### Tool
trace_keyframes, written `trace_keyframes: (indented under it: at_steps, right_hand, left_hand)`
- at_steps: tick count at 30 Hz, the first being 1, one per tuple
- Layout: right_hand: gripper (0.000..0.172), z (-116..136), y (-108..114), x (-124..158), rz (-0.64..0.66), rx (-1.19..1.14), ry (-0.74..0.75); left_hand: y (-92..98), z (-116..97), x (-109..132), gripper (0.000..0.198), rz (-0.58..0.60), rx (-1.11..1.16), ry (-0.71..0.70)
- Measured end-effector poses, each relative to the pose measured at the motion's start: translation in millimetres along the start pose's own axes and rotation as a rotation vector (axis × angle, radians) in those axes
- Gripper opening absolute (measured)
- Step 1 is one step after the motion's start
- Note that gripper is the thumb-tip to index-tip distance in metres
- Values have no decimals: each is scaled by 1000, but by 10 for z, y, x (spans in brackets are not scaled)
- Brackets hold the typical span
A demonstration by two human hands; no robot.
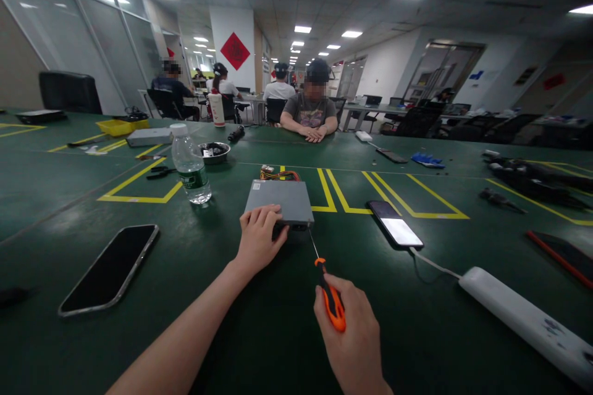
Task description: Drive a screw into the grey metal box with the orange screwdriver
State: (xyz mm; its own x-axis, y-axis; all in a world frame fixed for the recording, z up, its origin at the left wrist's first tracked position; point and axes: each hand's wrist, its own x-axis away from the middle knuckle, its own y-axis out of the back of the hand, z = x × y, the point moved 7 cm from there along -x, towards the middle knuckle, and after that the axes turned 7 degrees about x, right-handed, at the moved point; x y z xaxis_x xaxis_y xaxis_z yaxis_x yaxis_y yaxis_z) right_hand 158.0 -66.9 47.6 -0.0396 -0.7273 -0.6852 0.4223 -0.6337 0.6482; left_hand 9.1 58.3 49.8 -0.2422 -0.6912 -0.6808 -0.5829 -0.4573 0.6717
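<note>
My left hand (257, 237) rests on the near edge of a flat grey metal box (280, 200) on the green table, its fingers curled over the box's front. Coloured wires (278, 174) stick out behind the box. My right hand (353, 336) is closed round the orange and black handle of a screwdriver (330, 297). The thin shaft points forward and its tip reaches the box's near right corner.
A dark phone (111, 267) lies at the left, and a lit phone (395, 224) on a cable at the right, near a white power strip (523, 316). A water bottle (191, 165) and a metal bowl (214, 152) stand behind. A person sits opposite with hands on the table.
</note>
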Motion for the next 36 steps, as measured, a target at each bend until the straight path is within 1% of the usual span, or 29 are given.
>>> trace_keyframes:
  at_steps: [3, 6, 8, 9, 10, 11, 12, 14, 15, 17, 20, 24, 26, 27, 30, 31, 33, 34, 36]
  right_hand:
    - [16, 101, -31, 4, 2, 98, 101]
    - [18, 123, -42, -6, 13, 125, 108]
    - [12, 96, -48, -13, 37, 73, 74]
    - [15, 70, -55, -12, 55, 42, 45]
    - [22, 31, -60, -9, 67, 15, 1]
    - [28, -17, -63, -2, 74, -10, -54]
    - [31, -65, -65, 7, 73, -31, -110]
    - [27, -123, -60, 26, 57, -54, -174]
    - [22, -119, -52, 28, 43, -54, -165]
    - [15, -50, -21, 21, -2, -28, -72]
    - [12, 44, 25, 11, -61, 35, 39]
    - [12, 54, 36, -4, -61, 71, 58]
    - [11, 28, 23, -8, -32, 58, 40]
    - [13, 5, 12, -7, -13, 44, 17]
    - [28, -83, -26, 8, 38, 2, -87]
    - [30, -108, -31, 15, 39, -5, -119]
    - [27, -135, -33, 27, 29, -4, -153]
    - [22, -130, -31, 28, 18, 0, -144]
    - [14, -85, -14, 22, -15, 10, -80]
  left_hand:
    - [5, -5, -2, 13, -1, -2, 0]
    - [1, -6, -1, 12, -4, 1, 2]
    - [-3, -7, 1, 12, -8, 3, -1]
    - [-4, -8, 2, 12, -11, 5, -3]
    - [-5, -7, 3, 12, -14, 6, -5]
    - [-6, -5, 4, 12, -15, 6, -5]
    - [-7, -3, 5, 12, -16, 5, -4]
    - [-8, 3, 6, 13, -16, 1, -3]
    - [-9, 6, 6, 13, -15, 0, -2]
    - [-12, 9, 6, 14, -12, 0, -2]
    - [-14, 10, 5, 14, -12, 6, 1]
    - [-14, 10, 3, 13, -12, 7, 4]
    - [-14, 8, 4, 13, -10, 6, 2]
    - [-13, 8, 4, 13, -10, 5, 1]
    - [-13, 10, 7, 13, -10, 1, 2]
    - [-15, 11, 8, 13, -9, 0, 3]
    - [-20, 15, 8, 14, -5, 2, 5]
    - [-21, 16, 7, 14, -5, 4, 5]
    - [-18, 16, 4, 14, -6, 8, 5]
